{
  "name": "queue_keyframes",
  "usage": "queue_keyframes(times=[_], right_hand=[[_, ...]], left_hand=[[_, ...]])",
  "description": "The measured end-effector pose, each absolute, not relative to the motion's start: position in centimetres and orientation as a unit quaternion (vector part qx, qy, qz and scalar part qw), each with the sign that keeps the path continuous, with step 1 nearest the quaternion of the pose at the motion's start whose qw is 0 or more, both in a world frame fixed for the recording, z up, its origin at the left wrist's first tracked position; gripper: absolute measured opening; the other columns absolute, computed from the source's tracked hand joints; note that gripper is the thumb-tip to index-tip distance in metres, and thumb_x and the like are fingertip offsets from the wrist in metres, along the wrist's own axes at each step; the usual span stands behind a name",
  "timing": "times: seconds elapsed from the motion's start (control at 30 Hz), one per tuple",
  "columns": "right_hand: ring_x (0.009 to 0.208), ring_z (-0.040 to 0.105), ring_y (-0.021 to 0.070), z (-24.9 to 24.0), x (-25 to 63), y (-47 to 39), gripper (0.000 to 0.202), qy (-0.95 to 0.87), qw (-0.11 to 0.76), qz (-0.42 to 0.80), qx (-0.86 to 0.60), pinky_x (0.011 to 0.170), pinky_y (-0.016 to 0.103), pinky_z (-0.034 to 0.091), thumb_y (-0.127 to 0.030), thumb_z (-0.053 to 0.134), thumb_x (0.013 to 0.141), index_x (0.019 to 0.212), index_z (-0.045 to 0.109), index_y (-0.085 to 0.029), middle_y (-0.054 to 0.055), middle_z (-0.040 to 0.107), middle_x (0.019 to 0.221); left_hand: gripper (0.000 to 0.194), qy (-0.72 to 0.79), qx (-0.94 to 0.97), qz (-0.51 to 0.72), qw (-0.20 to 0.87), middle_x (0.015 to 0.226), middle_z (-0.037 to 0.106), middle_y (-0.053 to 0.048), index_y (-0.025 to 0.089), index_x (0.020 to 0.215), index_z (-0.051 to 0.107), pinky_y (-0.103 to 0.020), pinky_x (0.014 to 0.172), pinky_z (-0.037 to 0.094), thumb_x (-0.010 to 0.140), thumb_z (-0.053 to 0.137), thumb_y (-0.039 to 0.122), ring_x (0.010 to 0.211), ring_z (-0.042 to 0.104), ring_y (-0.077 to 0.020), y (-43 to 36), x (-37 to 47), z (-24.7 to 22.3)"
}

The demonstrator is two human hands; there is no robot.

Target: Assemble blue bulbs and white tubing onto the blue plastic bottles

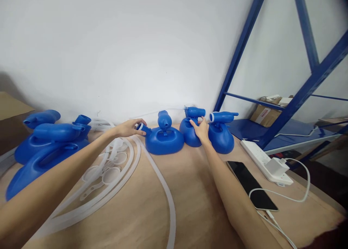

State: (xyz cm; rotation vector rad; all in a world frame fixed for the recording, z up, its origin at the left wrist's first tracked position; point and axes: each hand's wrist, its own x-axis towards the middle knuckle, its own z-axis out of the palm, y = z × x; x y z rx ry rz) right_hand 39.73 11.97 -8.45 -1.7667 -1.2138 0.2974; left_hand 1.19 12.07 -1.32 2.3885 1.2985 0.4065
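Pinching, with left hand point(130, 128), the white-rimmed mouth of a wide, rounded blue plastic bottle point(165, 144), fingers on the far side and thumb on the near side; impossible to tell how firmly. Touching, with right hand point(201, 130), the upper part of a second rounded blue plastic bottle point(187, 134), just to the right of the first, with thumb and fingers somewhat spread; cannot tell whether gripping or only resting. Note both bottles standing at the far side of the brown-covered table point(198, 191), before the white wall point(130, 53).

Fear first a tipping of the wide bottle, perhaps from pulling too strongly at a mouth so far to the left of its base. Consider also a bump on the right: by pushing the second bottle carelessly, possible to knock against the third rounded blue plastic bottle point(221, 140), standing close beside. Watch the coiled translucent plastic hose point(137, 154) and the round clear plastic pieces point(111, 175), lying near the left forearm; probably easy to drag with a low sweep of this arm. Mind, on the near right, the flat black phone point(244, 178) with its thin white cable point(308, 183); by moving the right elbow outward, possible to push the one or catch the other.
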Motion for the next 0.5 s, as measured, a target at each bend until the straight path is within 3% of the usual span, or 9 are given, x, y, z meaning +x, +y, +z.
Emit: queue_keyframes(times=[0.13, 0.2, 0.27, 0.33, 0.37, 0.5], right_hand=[[0.156, 0.027, 0.0511, -6.0, 39.1, 10.9, 0.093, -0.545, 0.424, 0.159, -0.706, 0.126, 0.067, 0.018, -0.059, 0.078, 0.078, 0.151, 0.052, -0.008, 0.027, 0.048, 0.16], [0.157, 0.031, 0.045, -4.5, 38.1, 9.7, 0.085, -0.597, 0.406, 0.196, -0.663, 0.13, 0.06, 0.02, -0.066, 0.076, 0.079, 0.147, 0.06, -0.017, 0.018, 0.05, 0.161], [0.155, 0.04, 0.0365, -3.3, 36.8, 8.1, 0.075, -0.665, 0.381, 0.267, -0.584, 0.131, 0.052, 0.025, -0.075, 0.063, 0.087, 0.145, 0.064, -0.028, 0.006, 0.054, 0.16], [0.155, 0.041, 0.0338, -3.0, 35.5, 6.4, 0.076, -0.702, 0.35, 0.34, -0.519, 0.132, 0.051, 0.026, -0.081, 0.054, 0.09, 0.149, 0.06, -0.034, -0.001, 0.052, 0.161], [0.157, 0.038, 0.034, -3.1, 35.0, 5.6, 0.08, -0.702, 0.342, 0.363, -0.508, 0.133, 0.052, 0.026, -0.083, 0.053, 0.089, 0.154, 0.055, -0.037, -0.003, 0.047, 0.165], [0.161, 0.026, 0.0353, -4.5, 33.9, 4.0, 0.1, -0.682, 0.355, 0.386, -0.509, 0.132, 0.055, 0.025, -0.089, 0.052, 0.085, 0.168, 0.026, -0.038, -0.006, 0.025, 0.175]], left_hand=[[0.07, 0.424, 0.873, 0.103, 0.22, 0.096, 0.07, -0.003, 0.023, 0.126, 0.065, -0.029, 0.073, 0.049, 0.075, 0.069, 0.071, 0.081, 0.061, -0.0208, 9.0, 1.3, -0.7], [0.076, 0.412, 0.881, 0.084, 0.219, 0.116, 0.072, -0.008, 0.023, 0.135, 0.061, -0.03, 0.08, 0.051, 0.077, 0.069, 0.072, 0.095, 0.066, -0.0238, 7.4, 1.2, -0.5], [0.087, 0.418, 0.878, 0.079, 0.219, 0.143, 0.065, -0.012, 0.025, 0.151, 0.049, -0.03, 0.089, 0.053, 0.08, 0.066, 0.073, 0.116, 0.066, -0.0273, 6.0, 0.6, -0.2], [0.091, 0.444, 0.866, 0.083, 0.216, 0.153, 0.058, -0.014, 0.025, 0.157, 0.044, -0.032, 0.096, 0.053, 0.082, 0.062, 0.073, 0.126, 0.064, -0.0291, 5.1, -0.9, 0.0], [0.087, 0.46, 0.858, 0.076, 0.213, 0.15, 0.061, -0.015, 0.024, 0.153, 0.049, -0.033, 0.097, 0.053, 0.082, 0.062, 0.072, 0.125, 0.065, -0.0298, 4.8, -2.0, 0.0], [0.057, 0.544, 0.816, 0.003, 0.195, 0.114, 0.078, -0.012, 0.024, 0.112, 0.077, -0.037, 0.085, 0.056, 0.072, 0.071, 0.064, 0.101, 0.074, -0.0328, 4.4, -7.1, -0.5]])
